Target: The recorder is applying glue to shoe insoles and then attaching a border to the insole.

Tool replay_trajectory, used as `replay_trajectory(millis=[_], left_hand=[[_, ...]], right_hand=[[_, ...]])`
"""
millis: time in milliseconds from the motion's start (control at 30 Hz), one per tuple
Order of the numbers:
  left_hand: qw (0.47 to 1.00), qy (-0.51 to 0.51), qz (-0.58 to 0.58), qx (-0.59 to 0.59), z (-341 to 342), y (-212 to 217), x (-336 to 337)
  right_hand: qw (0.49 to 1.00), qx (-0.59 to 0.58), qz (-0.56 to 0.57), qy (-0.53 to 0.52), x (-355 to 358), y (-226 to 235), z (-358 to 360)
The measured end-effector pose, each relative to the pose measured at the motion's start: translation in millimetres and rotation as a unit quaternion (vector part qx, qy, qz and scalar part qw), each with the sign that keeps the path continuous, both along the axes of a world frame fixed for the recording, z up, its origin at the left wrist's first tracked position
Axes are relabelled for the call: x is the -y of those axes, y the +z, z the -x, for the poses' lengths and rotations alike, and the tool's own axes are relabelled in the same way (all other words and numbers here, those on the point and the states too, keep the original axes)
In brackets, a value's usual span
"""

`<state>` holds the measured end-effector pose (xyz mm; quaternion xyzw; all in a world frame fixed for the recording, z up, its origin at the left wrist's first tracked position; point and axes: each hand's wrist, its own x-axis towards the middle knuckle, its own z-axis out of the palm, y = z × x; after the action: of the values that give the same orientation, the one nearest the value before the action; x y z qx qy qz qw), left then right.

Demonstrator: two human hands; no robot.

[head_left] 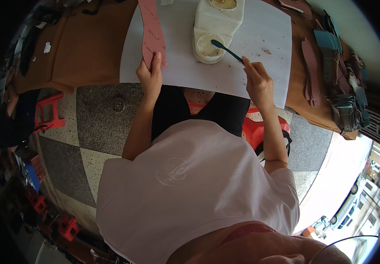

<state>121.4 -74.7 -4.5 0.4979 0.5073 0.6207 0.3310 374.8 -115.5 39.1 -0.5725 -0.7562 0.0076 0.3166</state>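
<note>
My left hand (151, 78) grips the near end of a long pink insole (151, 33), thumb on top; dark handwritten marks run along its face. The insole's far end passes out of view at the top. In my right hand (259, 82) is a dark teal toothbrush (228, 51), pinched by its handle. Its head lies over the near round opening of a white plastic glue pot (220, 21), which holds a pale paste. Whether the bristles touch the paste cannot be made out. A second opening at the pot's far end holds yellowish stuff.
A white sheet (181, 66) covers the table's middle, with small brown crumbs to the right. On the brown cloth at right lie more pink insoles (312, 72) and bundled dark pieces (330, 48). A red stool (50, 112) stands on the floor at left.
</note>
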Motion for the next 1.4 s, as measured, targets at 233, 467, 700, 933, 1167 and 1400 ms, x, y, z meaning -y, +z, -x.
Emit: replay_trajectory(millis=[233, 467, 700, 933, 1167, 1400], left_hand=[[1.000, -0.001, 0.006, -0.025, 2, -5, 1], [0.998, 0.015, -0.039, -0.056, 1, -5, 0], [0.997, 0.014, -0.059, -0.052, 2, -13, -1], [0.996, 0.014, -0.057, -0.070, 2, -14, -1], [0.995, 0.011, -0.064, -0.077, 3, -14, -2], [0.997, -0.005, -0.034, -0.064, 3, -11, 2]], right_hand=[[0.996, 0.089, 0.018, -0.017, -1, 34, 15], [0.988, 0.149, 0.026, -0.038, -11, 43, 23], [0.980, 0.185, 0.049, -0.045, -12, 52, 30], [0.976, 0.204, 0.068, -0.045, -13, 53, 33], [0.974, 0.208, 0.069, -0.057, -16, 52, 34], [0.986, 0.134, 0.075, -0.069, -9, 53, 27]])
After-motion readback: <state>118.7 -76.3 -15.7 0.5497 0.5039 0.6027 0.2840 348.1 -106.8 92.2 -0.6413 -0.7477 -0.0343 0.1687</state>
